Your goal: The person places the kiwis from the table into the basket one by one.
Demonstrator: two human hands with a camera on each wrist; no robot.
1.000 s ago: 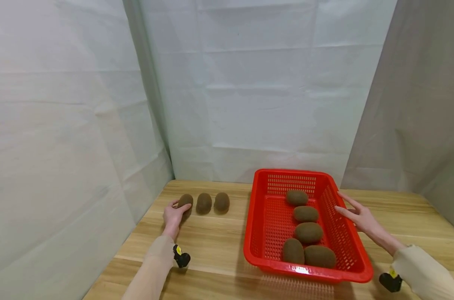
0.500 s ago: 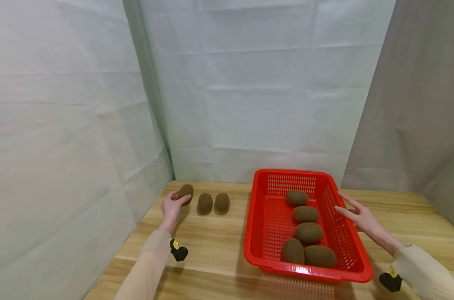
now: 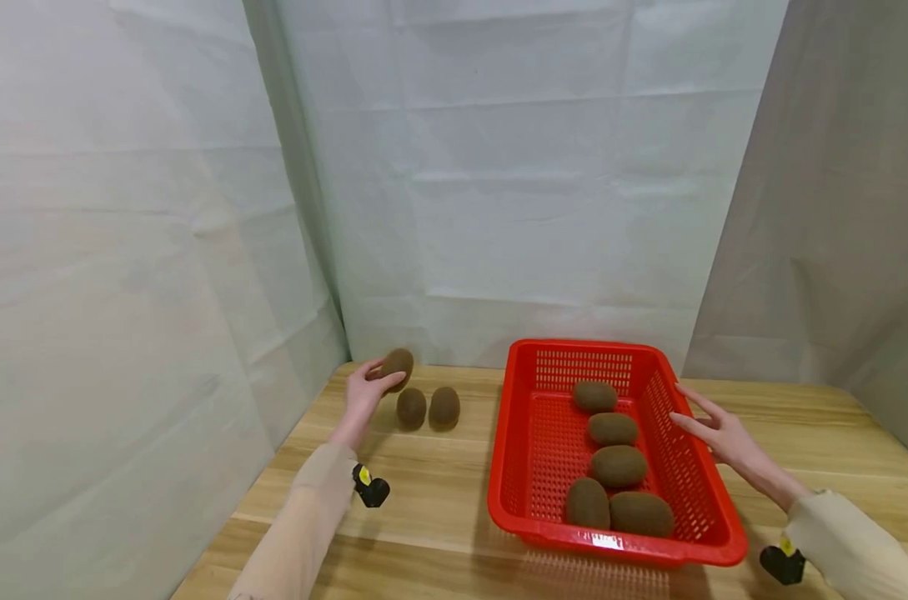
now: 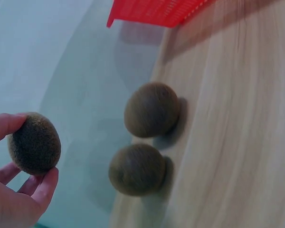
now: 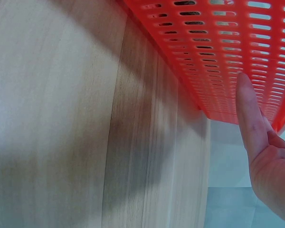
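**5 kiwis in the basket, 1 in the air, 2 on the table**

The left hand (image 3: 365, 392) has a kiwi (image 3: 397, 367) pinched between thumb and fingertips, lifted clear of the wooden table (image 3: 438, 492) near its back left corner. The left wrist view shows the hold plainly: thumb on top, fingers (image 4: 43, 186) curled underneath, the fuzzy brown fruit (image 4: 34, 143) seated in the fingertips rather than deep in the palm.

Over on the other side, the right hand (image 3: 716, 433) lies flat with fingers straight and spread against the outer right wall of the red basket (image 3: 506, 433). It holds nothing; from the right wrist view the fingers (image 5: 249, 111) rest along the slotted plastic (image 5: 213, 52), so it looks like a steadying touch.

Now the count. Inside the basket lie 5 kiwis (image 3: 617, 465), 3 in a line down the middle and 2 side by side at the near end. On the table, just below the lifted fruit, 2 more kiwis (image 3: 428, 408) sit next to each other, almost touching, well apart from the basket.

As a judgement, if the fruit is going from table to basket, the work is past halfway: 5 are in, 1 is in hand and well short of the rim, and 2 wait untouched.
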